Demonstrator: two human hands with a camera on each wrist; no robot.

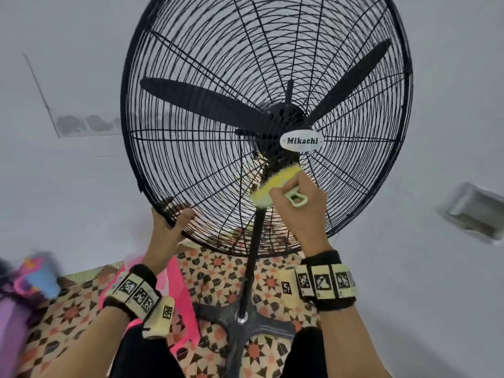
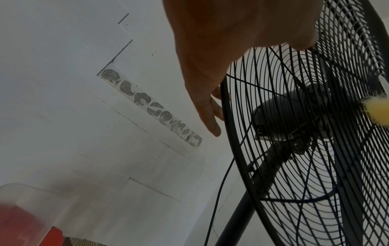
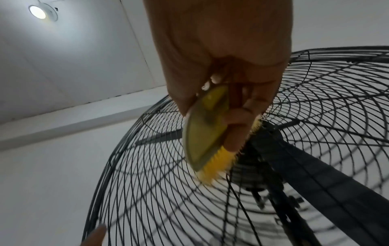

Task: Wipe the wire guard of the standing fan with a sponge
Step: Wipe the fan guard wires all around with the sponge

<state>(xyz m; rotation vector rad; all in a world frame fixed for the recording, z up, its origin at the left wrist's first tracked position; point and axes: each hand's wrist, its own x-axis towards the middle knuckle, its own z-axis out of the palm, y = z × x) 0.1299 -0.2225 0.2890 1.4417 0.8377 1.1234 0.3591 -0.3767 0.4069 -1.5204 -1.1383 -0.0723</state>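
Two hands are up at the fan: the left hand (image 1: 166, 227) grips the lower-left rim of the wire guard (image 1: 191, 77), the right hand (image 1: 297, 205) clutches the yellow sponge (image 1: 275, 184) against wires just below the hub, untouched guard stretching above

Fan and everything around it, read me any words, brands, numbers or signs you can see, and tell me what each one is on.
"Mikachi": on the white oval badge at the centre of the wire guard.
Wristbands: square black-and-white coded markers only, no words.
Coloured items at the left edge of the head view: too blurred to read.
Wrist views: no text.
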